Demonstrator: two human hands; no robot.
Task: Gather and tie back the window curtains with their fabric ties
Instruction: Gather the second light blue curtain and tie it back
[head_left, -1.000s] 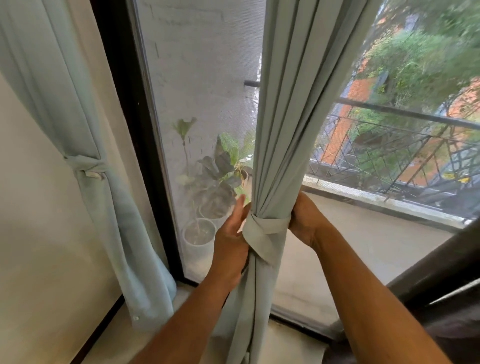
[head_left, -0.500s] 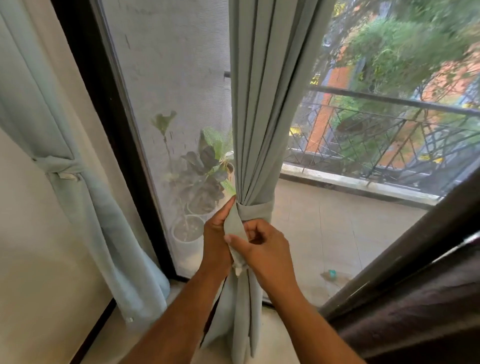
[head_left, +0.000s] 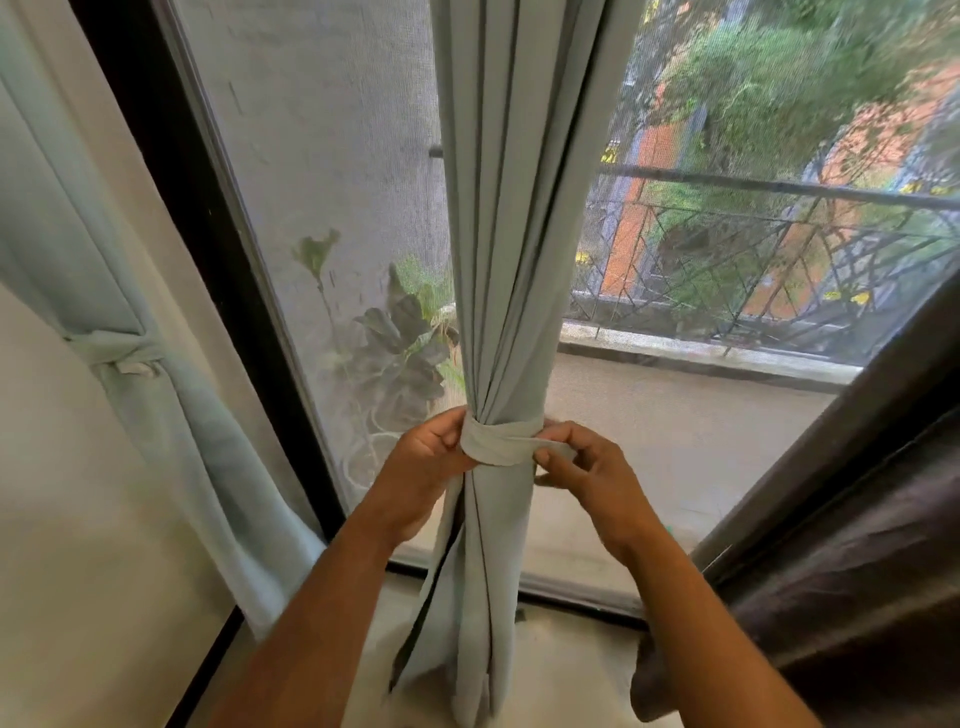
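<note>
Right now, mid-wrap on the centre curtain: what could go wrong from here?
1. The fabric tie circles the centre curtain but shows no knot; its free end is only pinched by the right hand, so a slip would probably unwind the band.
2. The left hand steadies the gathered bundle; if it lets go early, the pleats may spread.
3. A loose wrap could slide down the smooth folds.
</note>
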